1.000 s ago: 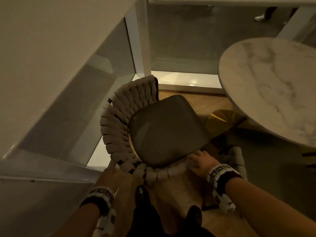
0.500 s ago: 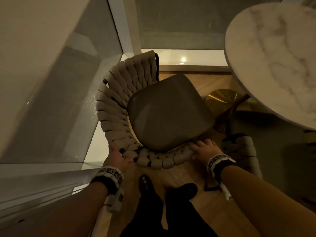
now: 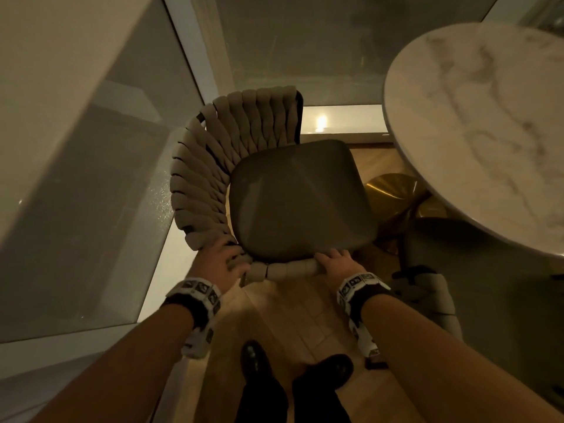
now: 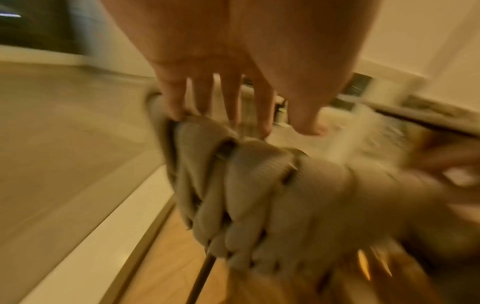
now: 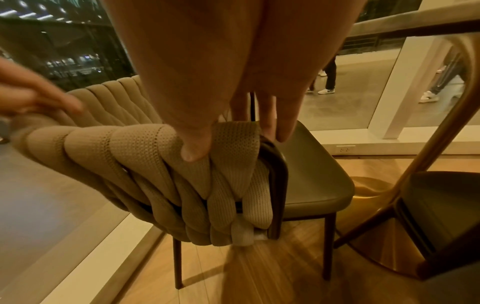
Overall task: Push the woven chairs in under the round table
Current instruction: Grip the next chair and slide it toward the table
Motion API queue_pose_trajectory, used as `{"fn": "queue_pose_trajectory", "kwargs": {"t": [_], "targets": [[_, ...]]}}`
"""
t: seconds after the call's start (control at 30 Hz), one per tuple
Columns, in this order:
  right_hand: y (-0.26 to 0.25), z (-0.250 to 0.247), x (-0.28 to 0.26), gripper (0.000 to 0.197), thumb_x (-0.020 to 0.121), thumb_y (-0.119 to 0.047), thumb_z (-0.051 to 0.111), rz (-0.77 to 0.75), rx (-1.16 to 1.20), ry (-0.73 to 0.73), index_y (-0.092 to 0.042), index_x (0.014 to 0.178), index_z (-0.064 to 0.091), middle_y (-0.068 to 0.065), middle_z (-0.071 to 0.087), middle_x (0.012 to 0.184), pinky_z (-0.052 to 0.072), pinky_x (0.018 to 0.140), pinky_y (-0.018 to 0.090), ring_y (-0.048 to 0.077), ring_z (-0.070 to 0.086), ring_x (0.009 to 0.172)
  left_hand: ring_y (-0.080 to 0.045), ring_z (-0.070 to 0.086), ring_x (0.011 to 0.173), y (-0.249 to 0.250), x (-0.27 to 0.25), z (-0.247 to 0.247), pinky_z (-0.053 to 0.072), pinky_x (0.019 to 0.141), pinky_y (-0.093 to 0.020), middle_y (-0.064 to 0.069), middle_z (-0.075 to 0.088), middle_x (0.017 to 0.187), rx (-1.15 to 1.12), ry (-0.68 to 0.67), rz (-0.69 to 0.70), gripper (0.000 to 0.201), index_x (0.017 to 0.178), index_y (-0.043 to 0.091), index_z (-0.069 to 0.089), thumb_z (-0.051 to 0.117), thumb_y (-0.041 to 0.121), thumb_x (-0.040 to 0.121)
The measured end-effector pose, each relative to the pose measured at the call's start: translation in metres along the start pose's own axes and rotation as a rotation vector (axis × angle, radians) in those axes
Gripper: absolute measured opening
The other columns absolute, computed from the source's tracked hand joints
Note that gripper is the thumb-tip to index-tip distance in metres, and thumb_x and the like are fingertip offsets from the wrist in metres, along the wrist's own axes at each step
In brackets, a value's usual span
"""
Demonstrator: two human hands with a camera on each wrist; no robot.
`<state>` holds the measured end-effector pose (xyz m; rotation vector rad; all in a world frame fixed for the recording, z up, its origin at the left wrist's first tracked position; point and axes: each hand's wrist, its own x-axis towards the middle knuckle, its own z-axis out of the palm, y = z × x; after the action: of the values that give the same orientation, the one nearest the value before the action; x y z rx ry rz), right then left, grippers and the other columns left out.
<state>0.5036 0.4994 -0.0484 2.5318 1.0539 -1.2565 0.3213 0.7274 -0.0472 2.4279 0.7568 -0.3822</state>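
A woven chair (image 3: pixel 201 184) with a dark seat (image 3: pixel 299 203) stands left of the round marble table (image 3: pixel 476 132), its seat's front edge facing the table. My right hand (image 3: pixel 334 264) grips the near end of the woven back; its thumb (image 5: pixel 194 148) presses the outer side and its fingers (image 5: pixel 283 131) hang down the inner side. On the rim further left rests my left hand (image 3: pixel 225 262), fingers (image 4: pixel 233 102) nearly straight, tips on the straps. A second woven chair (image 3: pixel 433 294) sits at the right with its seat (image 5: pixel 441 205) under the table top.
Glass walls (image 3: pixel 91 209) close in on the left and ahead of the chair. The table's gold pedestal base (image 3: pixel 393 190) sits on the wooden floor (image 3: pixel 290 325) right of the seat. My black shoes (image 3: pixel 332 370) are just behind the chair. People walk beyond the glass (image 5: pixel 330 78).
My left hand has come up from behind the chair back onto its rim. The right hand keeps its hold on the end. The chair has turned slightly.
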Motion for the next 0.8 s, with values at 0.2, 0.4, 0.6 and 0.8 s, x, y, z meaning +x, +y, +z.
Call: {"fn": "queue_pose_trajectory", "kwargs": {"t": [0.2,0.4,0.6,0.8], "targets": [[0.016,-0.002,0.004,0.051,0.098,-0.025,0.043,-0.024,0.06,-0.033,-0.029,0.146,0.026,0.006,0.022,0.155,0.032,0.113,0.046,0.034,0.028,0.139,-0.035,0.002,0.147,0.02,0.005,0.023,0.007,0.115,-0.053,0.016,0.028,0.156,0.45,-0.216,-0.063,0.069,0.145,0.048,0.024,0.053,0.018,0.089],[0.02,-0.013,0.012,0.052,0.098,-0.023,0.043,-0.025,0.05,-0.018,-0.03,0.147,0.026,0.006,0.022,0.155,0.03,0.113,0.043,0.033,0.029,0.138,-0.037,0.0,0.148,0.021,0.022,0.018,0.002,0.116,-0.061,0.015,0.027,0.157,0.469,-0.218,-0.073,0.071,0.145,0.049,0.023,0.051,0.013,0.091],[0.021,-0.035,0.032,0.052,0.098,-0.022,0.04,0.04,0.115,0.028,-0.029,0.147,0.024,0.006,0.025,0.154,0.031,0.113,0.043,0.033,0.03,0.136,-0.039,0.003,0.147,0.021,0.069,0.0,0.004,0.116,-0.063,0.016,0.033,0.154,0.45,-0.215,-0.022,0.066,0.141,0.053,0.03,0.051,0.017,0.09],[0.019,-0.052,0.045,0.053,0.098,-0.028,0.046,0.082,0.145,0.032,-0.03,0.147,0.026,0.005,0.026,0.153,0.033,0.111,0.043,0.032,0.032,0.135,-0.041,0.005,0.145,0.02,0.105,-0.016,0.005,0.115,-0.064,0.014,0.032,0.155,0.482,-0.245,0.027,0.062,0.141,0.053,0.03,0.052,0.023,0.091]]}}
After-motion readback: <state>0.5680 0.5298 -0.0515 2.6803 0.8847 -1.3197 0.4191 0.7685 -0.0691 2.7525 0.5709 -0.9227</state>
